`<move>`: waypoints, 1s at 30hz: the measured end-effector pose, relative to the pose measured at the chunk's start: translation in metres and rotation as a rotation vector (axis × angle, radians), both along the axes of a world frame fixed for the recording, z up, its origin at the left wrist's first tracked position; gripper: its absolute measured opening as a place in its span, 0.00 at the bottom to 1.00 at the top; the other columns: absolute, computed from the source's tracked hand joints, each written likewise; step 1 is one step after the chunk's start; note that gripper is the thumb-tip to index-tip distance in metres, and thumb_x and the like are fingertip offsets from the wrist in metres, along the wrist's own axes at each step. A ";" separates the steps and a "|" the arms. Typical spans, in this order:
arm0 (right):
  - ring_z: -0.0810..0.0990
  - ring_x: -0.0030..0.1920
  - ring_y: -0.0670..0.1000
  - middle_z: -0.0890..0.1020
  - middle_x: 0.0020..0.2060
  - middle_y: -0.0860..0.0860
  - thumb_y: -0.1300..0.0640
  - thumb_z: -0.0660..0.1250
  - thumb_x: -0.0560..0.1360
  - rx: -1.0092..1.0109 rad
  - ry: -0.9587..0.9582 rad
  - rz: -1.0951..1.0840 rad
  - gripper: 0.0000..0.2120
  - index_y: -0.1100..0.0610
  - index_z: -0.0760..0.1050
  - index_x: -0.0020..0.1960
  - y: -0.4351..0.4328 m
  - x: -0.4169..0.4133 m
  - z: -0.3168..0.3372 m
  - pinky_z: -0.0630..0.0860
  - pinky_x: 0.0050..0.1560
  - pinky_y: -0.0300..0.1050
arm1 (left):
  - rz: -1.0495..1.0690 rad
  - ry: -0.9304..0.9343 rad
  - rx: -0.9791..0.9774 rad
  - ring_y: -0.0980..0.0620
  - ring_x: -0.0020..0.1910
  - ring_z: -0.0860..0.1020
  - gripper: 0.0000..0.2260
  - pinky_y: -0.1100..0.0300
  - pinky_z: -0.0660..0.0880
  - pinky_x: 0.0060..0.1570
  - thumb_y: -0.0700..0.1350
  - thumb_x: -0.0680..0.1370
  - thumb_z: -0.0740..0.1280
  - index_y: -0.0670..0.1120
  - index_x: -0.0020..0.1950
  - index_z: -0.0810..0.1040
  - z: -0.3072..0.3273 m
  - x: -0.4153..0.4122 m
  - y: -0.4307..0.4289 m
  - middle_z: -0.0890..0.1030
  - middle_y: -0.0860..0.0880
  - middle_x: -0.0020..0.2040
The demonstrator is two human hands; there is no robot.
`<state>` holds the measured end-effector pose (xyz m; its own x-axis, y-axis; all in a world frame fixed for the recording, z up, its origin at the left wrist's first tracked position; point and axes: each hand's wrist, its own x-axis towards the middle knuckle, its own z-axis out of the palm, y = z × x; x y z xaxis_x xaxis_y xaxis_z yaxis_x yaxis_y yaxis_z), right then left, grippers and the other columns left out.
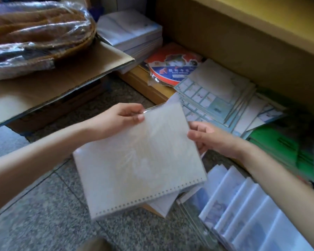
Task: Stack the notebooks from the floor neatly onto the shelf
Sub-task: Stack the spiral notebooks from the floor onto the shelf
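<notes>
Speckled stone floor [43, 214], low wooden shelf [143, 86]

Fingers of the right hand [212, 138] sit out of sight behind the notebook [140, 160] — its pale cover print is too washed-out to read. Green booklets [279, 149] at the right edge smear into blur — the wrapped bundle [34, 33] runs off the top-left corner.

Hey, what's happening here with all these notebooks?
A person holds one plastic-wrapped notebook in the air with both hands. The left hand pinches its top corner, and the right hand grips its right edge. More wrapped notebooks lie fanned out on the floor below, and other notebooks lie on the low wooden shelf ahead.
</notes>
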<state>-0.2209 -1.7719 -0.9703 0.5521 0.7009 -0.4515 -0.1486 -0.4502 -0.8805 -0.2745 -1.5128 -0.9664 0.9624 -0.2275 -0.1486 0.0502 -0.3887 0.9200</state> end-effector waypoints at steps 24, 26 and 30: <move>0.83 0.45 0.53 0.84 0.42 0.50 0.53 0.70 0.69 0.561 -0.404 -0.797 0.07 0.53 0.82 0.46 -0.032 0.000 0.069 0.80 0.44 0.49 | 0.918 0.243 -0.112 0.44 0.65 0.68 0.33 0.52 0.68 0.61 0.52 0.70 0.74 0.44 0.68 0.61 -0.004 0.009 -0.041 0.65 0.42 0.67; 0.83 0.46 0.51 0.84 0.42 0.49 0.53 0.70 0.70 0.680 -0.431 -0.888 0.06 0.51 0.83 0.45 -0.024 0.006 0.071 0.80 0.47 0.47 | 0.707 0.320 -0.438 0.47 0.56 0.77 0.24 0.49 0.72 0.59 0.53 0.74 0.69 0.45 0.64 0.67 0.004 0.012 -0.044 0.77 0.44 0.60; 0.79 0.59 0.57 0.80 0.58 0.55 0.43 0.67 0.69 0.781 -0.189 -0.844 0.24 0.52 0.75 0.62 -0.006 0.007 0.058 0.73 0.61 0.59 | 0.407 -0.002 -0.827 0.49 0.45 0.83 0.13 0.52 0.79 0.45 0.49 0.78 0.58 0.45 0.59 0.73 0.032 0.012 -0.054 0.84 0.46 0.49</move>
